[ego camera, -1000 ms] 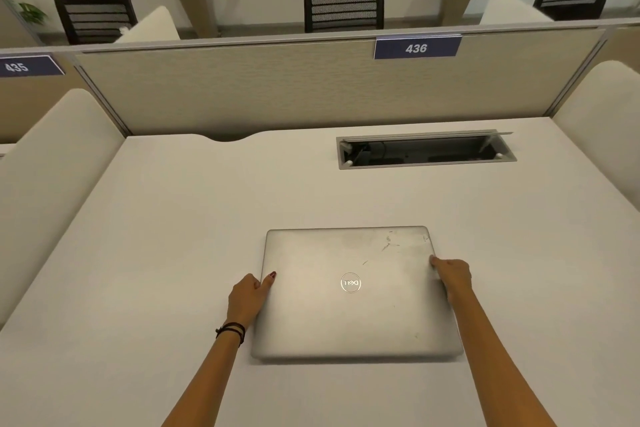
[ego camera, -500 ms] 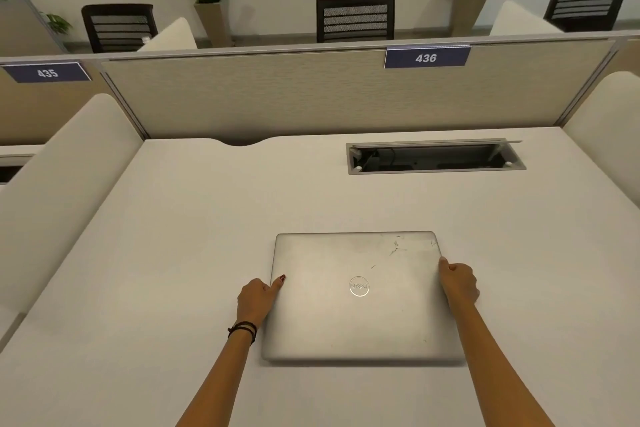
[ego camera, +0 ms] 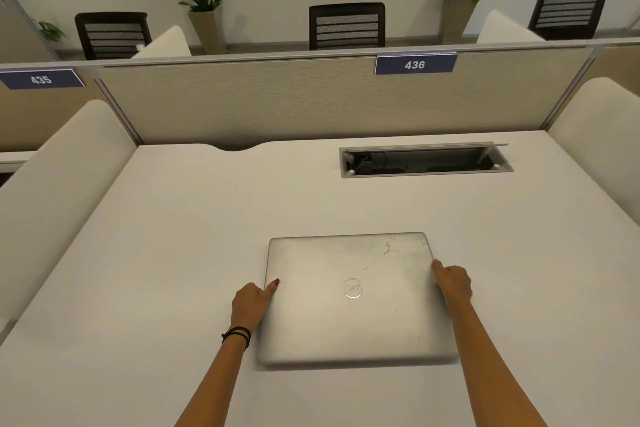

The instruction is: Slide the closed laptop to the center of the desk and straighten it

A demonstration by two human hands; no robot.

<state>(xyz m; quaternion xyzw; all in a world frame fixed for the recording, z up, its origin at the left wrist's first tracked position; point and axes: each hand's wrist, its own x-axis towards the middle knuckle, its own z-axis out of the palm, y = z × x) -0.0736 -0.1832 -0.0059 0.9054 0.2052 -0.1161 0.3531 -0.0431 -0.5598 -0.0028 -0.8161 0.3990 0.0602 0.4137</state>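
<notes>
Both hands, left hand (ego camera: 250,302) and right hand (ego camera: 453,282), grip the closed silver metal laptop (ego camera: 351,298) by its side edges on the white desk (ego camera: 173,236); straightening looks nearly done, leaving only a slight squaring nudge.

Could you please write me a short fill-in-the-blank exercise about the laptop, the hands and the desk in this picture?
1. The silver laptop lies on the desk with its lid ____.
2. The black wristbands are worn on the ____ arm.
3. The sign above the open cable tray reads ____.
4. The left hand and right hand each touch a ____ edge of the laptop.

Missing words: closed; left; 436; side
</notes>
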